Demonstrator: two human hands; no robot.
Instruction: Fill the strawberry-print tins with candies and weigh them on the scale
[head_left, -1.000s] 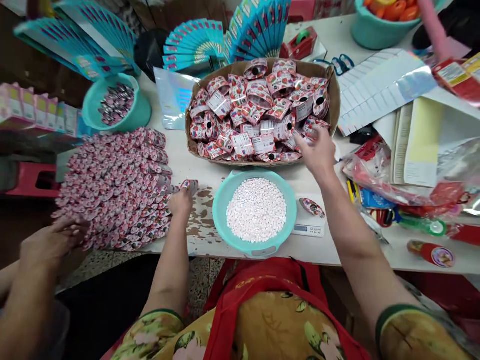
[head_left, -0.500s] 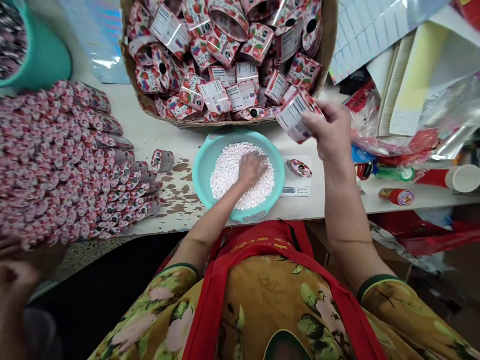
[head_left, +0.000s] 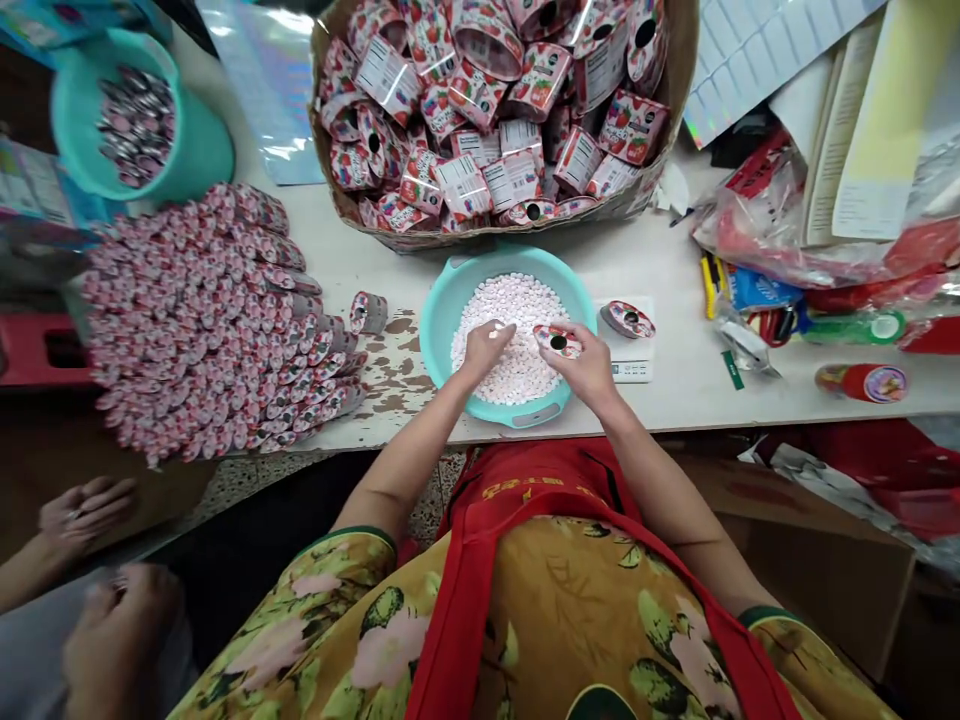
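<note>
Right grip (head_left: 589, 366) narrow around printed packet (head_left: 557, 342)

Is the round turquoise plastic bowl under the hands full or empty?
Partly full: the bowl holds small white pellets, its wall bare around them.

Strawberry-print packet (head_left: 553, 343) — red and white, dark round hole in its upward-facing end — upright above small white tablets (head_left: 517, 383), loosely heaped in a round teal basin (head_left: 437, 335).
</note>
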